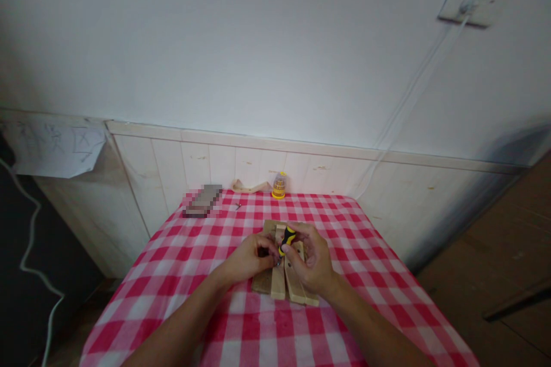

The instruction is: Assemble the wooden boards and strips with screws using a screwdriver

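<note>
My right hand is closed round the handle of a short yellow-and-black screwdriver, which is tilted with its tip pointing down. Beside that tip, my left hand has its thumb and fingers pinched together; a small shiny metal bit shows there, too small to name. Under both hands lie pale wooden strips with dark holes, resting on a flat brownish board. My fingers hide part of the strips and the board.
A red-and-white checked cloth covers the table. Towards the wall stand a small yellow-labelled container, a pale curled strip, a small metal piece and a blurred-out flat object. A cable runs from the wall socket.
</note>
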Demonstrator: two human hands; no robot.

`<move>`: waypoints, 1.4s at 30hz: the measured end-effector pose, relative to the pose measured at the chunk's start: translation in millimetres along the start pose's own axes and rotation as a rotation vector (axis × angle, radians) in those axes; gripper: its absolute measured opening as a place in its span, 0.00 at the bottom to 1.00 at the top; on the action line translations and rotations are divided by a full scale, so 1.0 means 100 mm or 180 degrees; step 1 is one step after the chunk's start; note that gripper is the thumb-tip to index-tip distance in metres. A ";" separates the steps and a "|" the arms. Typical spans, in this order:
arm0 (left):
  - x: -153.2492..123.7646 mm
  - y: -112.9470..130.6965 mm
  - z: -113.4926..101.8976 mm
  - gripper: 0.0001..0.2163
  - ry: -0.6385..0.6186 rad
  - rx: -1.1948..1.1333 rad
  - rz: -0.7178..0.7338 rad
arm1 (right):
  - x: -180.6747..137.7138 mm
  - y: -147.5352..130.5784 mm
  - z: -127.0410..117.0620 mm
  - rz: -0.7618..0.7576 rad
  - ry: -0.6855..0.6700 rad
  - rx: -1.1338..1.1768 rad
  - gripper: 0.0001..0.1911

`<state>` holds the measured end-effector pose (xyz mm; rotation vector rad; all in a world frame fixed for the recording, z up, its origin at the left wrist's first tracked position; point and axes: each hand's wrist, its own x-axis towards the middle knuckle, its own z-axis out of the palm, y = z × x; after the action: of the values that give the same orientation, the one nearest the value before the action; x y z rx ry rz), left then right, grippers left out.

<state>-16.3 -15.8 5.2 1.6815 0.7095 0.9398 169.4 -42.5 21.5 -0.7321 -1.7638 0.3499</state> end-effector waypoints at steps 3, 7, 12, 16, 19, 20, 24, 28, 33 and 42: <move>0.00 0.01 0.00 0.02 -0.0040 0.0048 0.0019 | 0.02 -0.01 0.00 -0.0085 0.0066 -0.0088 0.21; 0.00 0.00 0.00 0.02 -0.0062 0.0057 0.0013 | 0.03 -0.02 0.01 -0.0125 0.0143 -0.0195 0.20; 0.01 -0.02 -0.01 0.04 -0.0093 0.0106 0.0039 | 0.04 -0.05 0.01 -0.0189 0.0132 -0.0194 0.20; 0.01 -0.03 -0.02 0.04 -0.0071 0.0108 0.0079 | 0.03 -0.06 -0.01 -0.0234 0.0019 -0.0173 0.22; 0.01 -0.04 -0.02 0.04 -0.0050 0.0049 0.0082 | 0.02 -0.07 -0.02 -0.0245 -0.0075 -0.0048 0.24; 0.01 -0.04 -0.02 0.04 -0.0059 0.0037 0.0061 | 0.02 -0.07 -0.02 -0.0228 -0.0092 -0.0007 0.24; 0.00 -0.03 -0.01 0.03 -0.0041 0.0073 0.0004 | 0.01 -0.04 -0.01 -0.0082 -0.0119 0.0027 0.24; 0.01 -0.03 0.00 0.03 -0.0049 0.0078 0.0041 | 0.00 0.00 0.00 -0.0038 0.0003 -0.0126 0.24; 0.00 -0.03 -0.01 0.03 -0.0038 0.0146 -0.0028 | 0.02 0.00 0.00 -0.0079 0.0105 -0.0194 0.23; 0.00 0.00 -0.01 0.05 -0.0109 0.0234 -0.0017 | 0.05 -0.01 0.03 -0.0067 0.0192 -0.0216 0.21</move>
<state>-16.7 -15.1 5.7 1.7550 0.7331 0.8885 165.1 -39.7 25.0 -0.7643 -1.7320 0.2523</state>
